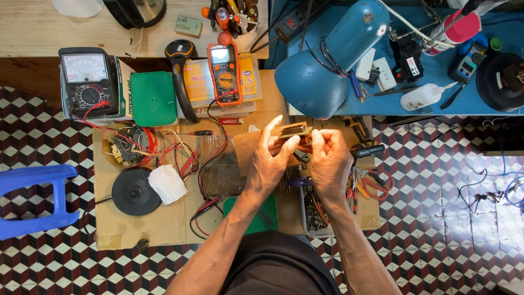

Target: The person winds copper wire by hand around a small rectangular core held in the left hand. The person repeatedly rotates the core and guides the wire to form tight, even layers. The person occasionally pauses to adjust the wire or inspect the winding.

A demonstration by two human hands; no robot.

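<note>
My left hand [271,161] and my right hand [329,161] meet above a sheet of cardboard [164,226] on the tiled floor. Together they hold a small flat brown part [292,130], about the size of a small circuit board. The left thumb and fingers pinch its left end, with the index finger raised. The right fingers curl against its right end. What lies under the hands is hidden.
On the cardboard lie an orange digital multimeter [224,72], an analog meter [87,79], a green box lid [154,99], red and black leads [210,164], a black disc [134,192], a tray of screws [314,213] and red-handled pliers [370,183]. A blue lamp [327,60] hangs over a blue bench; a blue stool [33,199] stands left.
</note>
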